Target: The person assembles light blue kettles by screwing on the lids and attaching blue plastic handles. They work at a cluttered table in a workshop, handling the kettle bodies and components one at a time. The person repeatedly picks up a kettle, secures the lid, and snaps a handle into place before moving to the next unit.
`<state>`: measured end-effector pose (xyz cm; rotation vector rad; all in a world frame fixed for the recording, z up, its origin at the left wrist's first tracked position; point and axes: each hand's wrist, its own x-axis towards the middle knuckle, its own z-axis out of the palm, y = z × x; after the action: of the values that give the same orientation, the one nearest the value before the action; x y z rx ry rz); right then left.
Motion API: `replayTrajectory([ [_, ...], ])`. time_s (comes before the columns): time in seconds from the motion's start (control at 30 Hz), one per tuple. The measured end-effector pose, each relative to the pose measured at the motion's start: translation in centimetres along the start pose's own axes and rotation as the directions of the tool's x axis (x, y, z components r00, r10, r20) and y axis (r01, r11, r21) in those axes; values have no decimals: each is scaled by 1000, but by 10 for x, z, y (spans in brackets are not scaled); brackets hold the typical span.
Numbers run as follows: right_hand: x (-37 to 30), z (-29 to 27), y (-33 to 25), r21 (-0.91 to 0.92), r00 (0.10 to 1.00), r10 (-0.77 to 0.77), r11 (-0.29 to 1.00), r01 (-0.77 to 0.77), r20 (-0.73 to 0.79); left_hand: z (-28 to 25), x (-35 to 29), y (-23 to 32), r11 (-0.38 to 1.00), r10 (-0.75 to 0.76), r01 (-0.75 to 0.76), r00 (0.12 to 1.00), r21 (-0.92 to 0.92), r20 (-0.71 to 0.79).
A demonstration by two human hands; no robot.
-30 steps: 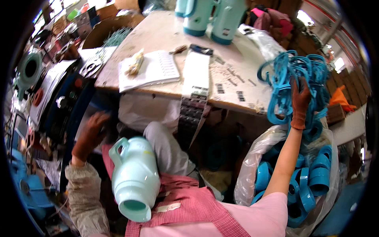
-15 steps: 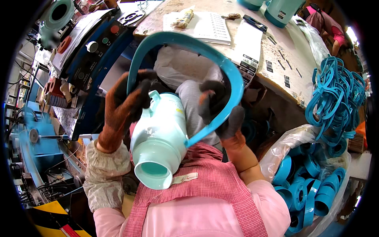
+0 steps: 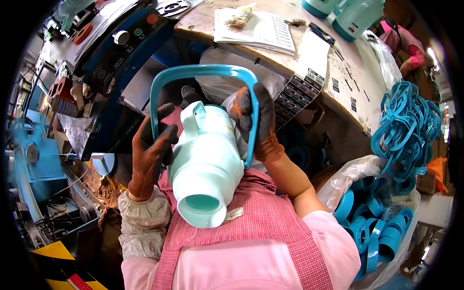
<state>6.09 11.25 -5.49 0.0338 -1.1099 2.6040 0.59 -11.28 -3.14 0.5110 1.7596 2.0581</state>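
Note:
A pale mint thermos jug body (image 3: 205, 159) lies across my lap, its spouted mouth toward me and its small moulded side grip facing up. A teal carrying handle (image 3: 205, 71) arches over it, the arms coming down on either side of the body. My left hand (image 3: 149, 152), in a brown and dark work glove, has its fingers around the left arm of the handle. Gloved the same way, my right hand (image 3: 263, 123) grips the right arm, whose end meets the jug's right side. The left arm's lower end is hidden behind my left fingers.
Teal handles (image 3: 406, 130) hang in a bundle at the right, above a plastic-lined container (image 3: 333, 191) of teal rings (image 3: 360, 232). A worktable (image 3: 338, 113) ahead carries papers (image 3: 258, 34) and jugs (image 3: 357, 19). Machinery (image 3: 41, 159) stands left; another person (image 3: 406, 43) is far right.
The handle has tilted and its right arm has swung inward against the jug's side. My right hand has moved up and left and closed around that arm.

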Motion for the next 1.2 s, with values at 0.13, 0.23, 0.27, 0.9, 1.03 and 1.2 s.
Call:
replayTrajectory([
  [0.13, -11, 9, 12, -299, 991, 74, 949, -104, -110, -19, -28, -35, 979, -50, 32, 995, -202, -82],
  [0.23, -30, 8, 6, -486, 983, -38, 866, 122, 179, -24, -43, -56, 955, -76, 32, 988, -296, -137],
  [0.27, -36, 8, 5, -537, 978, 35, 839, 84, 208, -23, -46, -59, 920, -94, 41, 988, -390, -119],
  [0.9, -41, -17, 5, -542, 991, 125, 836, -83, 40, 11, -21, -48, 925, 134, -213, 957, -313, -258],
  [1.03, 1, -4, -1, -284, 914, 271, 941, -185, 301, -5, -11, -34, 923, 357, -374, 920, -87, -162],
  [1.2, 79, -8, -6, -624, 606, -332, 65, 779, 723, -36, 29, 18, 639, 740, -766, 592, 62, -320],
])
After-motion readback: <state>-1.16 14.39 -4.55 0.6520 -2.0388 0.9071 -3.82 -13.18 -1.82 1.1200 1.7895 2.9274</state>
